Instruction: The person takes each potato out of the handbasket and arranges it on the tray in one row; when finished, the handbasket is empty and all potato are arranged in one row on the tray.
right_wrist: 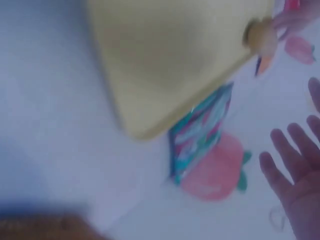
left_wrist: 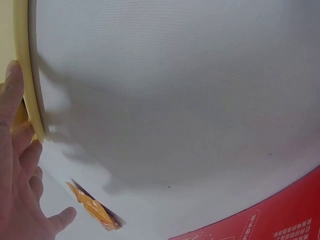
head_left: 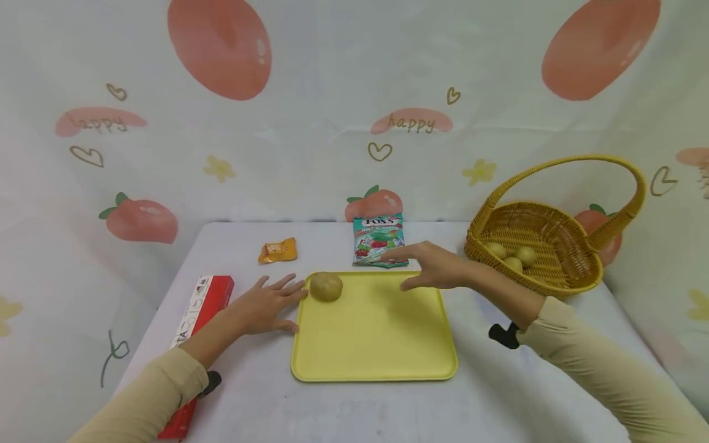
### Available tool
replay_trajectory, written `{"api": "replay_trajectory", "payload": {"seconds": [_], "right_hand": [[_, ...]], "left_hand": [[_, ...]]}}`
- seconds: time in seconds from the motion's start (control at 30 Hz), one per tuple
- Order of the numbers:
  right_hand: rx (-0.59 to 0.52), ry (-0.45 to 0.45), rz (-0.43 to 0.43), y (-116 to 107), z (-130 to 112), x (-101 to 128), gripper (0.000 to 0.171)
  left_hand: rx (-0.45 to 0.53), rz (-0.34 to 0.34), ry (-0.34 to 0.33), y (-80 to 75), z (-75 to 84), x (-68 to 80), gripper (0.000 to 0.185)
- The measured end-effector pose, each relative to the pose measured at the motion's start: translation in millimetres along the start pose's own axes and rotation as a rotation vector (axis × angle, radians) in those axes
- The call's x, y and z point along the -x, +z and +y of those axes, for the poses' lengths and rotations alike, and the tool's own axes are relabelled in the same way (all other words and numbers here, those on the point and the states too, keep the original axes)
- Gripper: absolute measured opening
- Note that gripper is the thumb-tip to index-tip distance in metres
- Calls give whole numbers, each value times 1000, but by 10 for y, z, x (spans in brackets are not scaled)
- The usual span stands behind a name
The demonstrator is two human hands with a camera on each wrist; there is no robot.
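Observation:
A yellow tray (head_left: 376,344) lies on the table with a round, tan, potato-like thing (head_left: 325,287) in its far left corner. My left hand (head_left: 268,306), fingers spread, is at the tray's left rim; in the left wrist view its fingertips (left_wrist: 13,70) overlap that rim. Above the tray's far right part hangs my right hand (head_left: 434,267), its fingers apart and nothing in them. Behind the tray lies a green FOX'S candy bag (head_left: 379,240), partly overlapped by the right fingers in the head view. In the right wrist view the right hand (right_wrist: 305,185) has its fingers extended.
A yellow wicker basket (head_left: 559,252) with a tall handle stands at the far right, holding three small round tan things (head_left: 525,256). An orange packet (head_left: 278,250) lies back left. Beside the left forearm is a long red and white box (head_left: 218,298). A printed curtain (head_left: 310,123) hangs behind.

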State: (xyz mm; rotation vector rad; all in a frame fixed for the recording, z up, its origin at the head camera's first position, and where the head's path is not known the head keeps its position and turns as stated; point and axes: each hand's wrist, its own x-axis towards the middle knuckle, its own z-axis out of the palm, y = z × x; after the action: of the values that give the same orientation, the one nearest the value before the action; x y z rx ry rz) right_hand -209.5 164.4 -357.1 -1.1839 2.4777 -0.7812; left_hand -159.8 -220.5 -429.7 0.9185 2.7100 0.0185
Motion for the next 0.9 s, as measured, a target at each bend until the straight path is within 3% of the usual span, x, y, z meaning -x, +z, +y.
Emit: {"api": "replay_trajectory", "payload": {"seconds": [0.23,0.47,0.67,0.9], "right_hand": [[50,130,31,-523,248,665,63],[-38,259,88,-868,692,1192,64],[-60,349,112,-967,1059,1425,65],[-28,467,38,-930,1391,1559,66]], "left_hand": [[0,8,7,-3,-10,-1,83],[-7,8,6,15,-24,-12,83],[-2,10,3,22,-31,-5,84],[-9,11,9,15,-28,4,83]]}}
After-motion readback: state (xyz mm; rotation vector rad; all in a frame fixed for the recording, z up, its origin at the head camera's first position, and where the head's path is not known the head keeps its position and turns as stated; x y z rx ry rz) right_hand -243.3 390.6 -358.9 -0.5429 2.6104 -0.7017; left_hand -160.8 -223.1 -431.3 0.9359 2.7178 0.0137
